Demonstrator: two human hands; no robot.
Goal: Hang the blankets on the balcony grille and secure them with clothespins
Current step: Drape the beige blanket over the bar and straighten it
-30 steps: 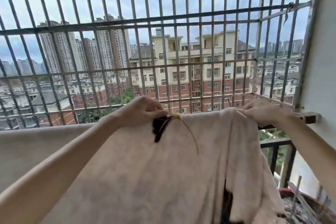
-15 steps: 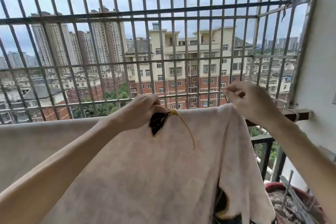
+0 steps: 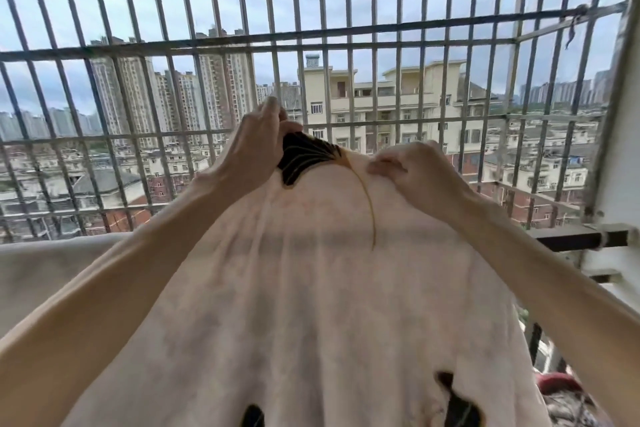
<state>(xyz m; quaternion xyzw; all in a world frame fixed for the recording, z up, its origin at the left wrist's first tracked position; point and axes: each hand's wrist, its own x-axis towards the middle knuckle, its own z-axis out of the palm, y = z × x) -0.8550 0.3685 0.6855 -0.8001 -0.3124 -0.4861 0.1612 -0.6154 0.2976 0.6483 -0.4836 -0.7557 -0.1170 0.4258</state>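
From my head camera, I am looking forward and slightly down at my two bare hands, both raised in front of the balcony grille (image 3: 322,42). Between them I hold up one cream blanket (image 3: 311,305) by its top edge. It hangs down from my hands and fills the lower middle of the view.

My left hand (image 3: 258,149) is closed tight, fingers curled over the edge and bunching the cloth right where a black leaf print (image 3: 306,158) sits. My right hand (image 3: 419,170) is just beside it on the same edge, with thumb and fingers pinching a small fold of cloth and the other fingers curled in. One thin yellow stem (image 3: 367,204) runs down from the leaf, curving between my hands. I count three black prints in all: the one at the top and two more near the bottom edge of the view, both cut off.

The top of the blanket stands level with one of the horizontal bars. I cannot tell whether the cloth touches the bars or hangs just in front of them.

A second blanket (image 3: 52,267), also cream, lies draped along the rail at the far left, below the bars. On the right, a dark rail (image 3: 581,239) juts from the white wall (image 3: 623,149), and a frayed strip of cloth (image 3: 575,22) is tied to an upper bar. A reddish pot (image 3: 554,386) shows low on the right.

Through the bars I see a cream building (image 3: 391,104) and tall towers (image 3: 135,100) under a cloudy sky.
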